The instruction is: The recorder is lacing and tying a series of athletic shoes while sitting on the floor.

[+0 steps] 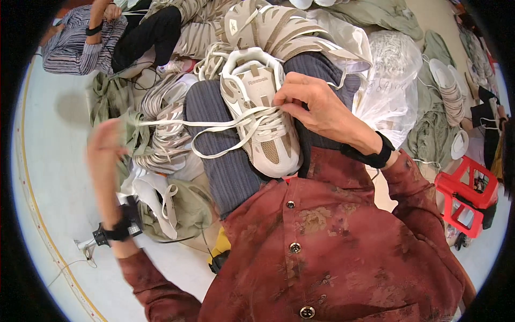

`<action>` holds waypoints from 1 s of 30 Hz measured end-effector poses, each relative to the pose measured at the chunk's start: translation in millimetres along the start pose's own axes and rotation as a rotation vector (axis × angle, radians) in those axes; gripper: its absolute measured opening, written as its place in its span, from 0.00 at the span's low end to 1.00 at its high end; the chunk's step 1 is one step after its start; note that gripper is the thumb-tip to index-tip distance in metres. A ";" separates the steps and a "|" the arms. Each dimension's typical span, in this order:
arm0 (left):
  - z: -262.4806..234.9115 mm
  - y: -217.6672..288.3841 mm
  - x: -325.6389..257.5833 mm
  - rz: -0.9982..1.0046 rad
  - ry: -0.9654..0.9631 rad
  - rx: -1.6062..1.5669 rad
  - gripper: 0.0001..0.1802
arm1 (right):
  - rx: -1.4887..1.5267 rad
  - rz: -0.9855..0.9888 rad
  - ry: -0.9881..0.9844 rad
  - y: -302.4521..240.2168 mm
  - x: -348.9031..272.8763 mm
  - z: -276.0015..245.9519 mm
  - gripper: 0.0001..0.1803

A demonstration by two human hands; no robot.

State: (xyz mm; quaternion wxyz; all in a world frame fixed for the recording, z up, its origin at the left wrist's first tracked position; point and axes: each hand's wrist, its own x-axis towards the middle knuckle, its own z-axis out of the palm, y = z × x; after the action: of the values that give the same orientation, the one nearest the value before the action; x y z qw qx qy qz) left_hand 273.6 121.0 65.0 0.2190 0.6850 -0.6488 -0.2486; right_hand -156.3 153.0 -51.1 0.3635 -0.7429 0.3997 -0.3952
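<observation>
Shoe (282, 152): lower rows laced, upper look undone, no bow; right hand (317, 102) grip pinching lace (167, 122); left hand (104, 144) blurred, can't tell grip

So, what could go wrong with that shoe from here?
Perhaps three things. The lace stretches sideways toward the blurred left hand, so it might slip or end up uneven. A slack loop hangs across the left leg and could snag or tangle. And the shoe sits on the lap with the right hand pinching at its laces, not wrapped around it, so a hard pull might tip it.
</observation>
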 end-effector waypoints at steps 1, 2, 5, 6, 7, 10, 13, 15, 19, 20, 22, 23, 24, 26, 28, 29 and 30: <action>44.2 28.5 -19.7 0.008 -0.183 -0.088 0.15 | 0.018 -0.018 -0.010 -3.0 1.8 3.0 0.05; 87.2 57.3 -42.6 -0.090 -0.265 -0.209 0.13 | 0.028 -0.013 0.007 -3.9 1.3 3.2 0.04; 139.6 95.0 -84.0 -0.023 -0.436 -0.193 0.12 | 0.066 0.000 0.017 -12.3 1.2 4.4 0.04; 145.7 96.7 -85.3 -0.025 -0.440 -0.192 0.12 | 0.078 0.023 0.020 -12.9 0.4 3.6 0.04; 150.3 97.4 -86.0 -0.047 -0.459 -0.195 0.13 | 0.080 0.027 0.021 -12.7 -0.3 3.1 0.04; 153.1 94.9 -83.7 -0.116 -0.503 -0.182 0.15 | 0.133 0.097 0.000 -11.5 -2.6 2.0 0.04; 152.1 78.6 -81.0 -0.165 -0.531 -0.152 0.19 | 0.232 0.245 -0.068 -10.2 -3.1 2.4 0.04; 146.7 77.3 -77.0 -0.168 -0.539 -0.139 0.20 | 0.311 0.255 -0.076 -5.3 -2.0 4.9 0.05; 127.3 96.6 -57.8 -0.286 -0.643 -0.219 0.16 | 0.432 0.360 -0.134 -3.7 0.2 -1.7 0.05; 123.0 97.8 -53.5 -0.230 -0.659 -0.228 0.15 | 0.532 0.381 -0.138 -0.5 0.3 -1.7 0.06; 114.5 99.2 -42.9 -0.155 -0.632 -0.236 0.14 | 0.630 0.403 -0.140 3.4 1.7 -5.0 0.06; 111.0 102.8 -37.0 -0.081 -0.605 -0.243 0.13 | 0.777 0.460 -0.111 3.9 3.4 -8.8 0.07; 104.2 113.1 -30.3 -0.066 -0.614 -0.169 0.12 | 0.924 0.515 -0.083 5.1 5.7 -12.5 0.08; 104.5 108.6 -19.6 0.036 -0.632 -0.154 0.11 | 0.992 0.538 0.009 15.6 7.4 -25.3 0.08; 103.1 105.6 -10.4 0.127 -0.670 -0.113 0.10 | 1.061 0.570 0.169 34.7 8.0 -45.6 0.10; 103.3 105.5 -7.6 0.132 -0.675 -0.114 0.10 | 1.106 0.562 0.202 52.4 5.0 -60.5 0.11; 103.4 105.2 -5.4 0.128 -0.707 -0.116 0.09 | 1.152 0.553 0.232 72.5 -0.1 -76.8 0.12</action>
State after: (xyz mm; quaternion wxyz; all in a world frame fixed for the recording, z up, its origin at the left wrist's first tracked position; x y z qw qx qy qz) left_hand 126.7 122.3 50.1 0.0347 0.5010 -0.7108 -0.4925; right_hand -246.0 105.7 -80.7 0.7467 -0.2511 0.3367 -0.5158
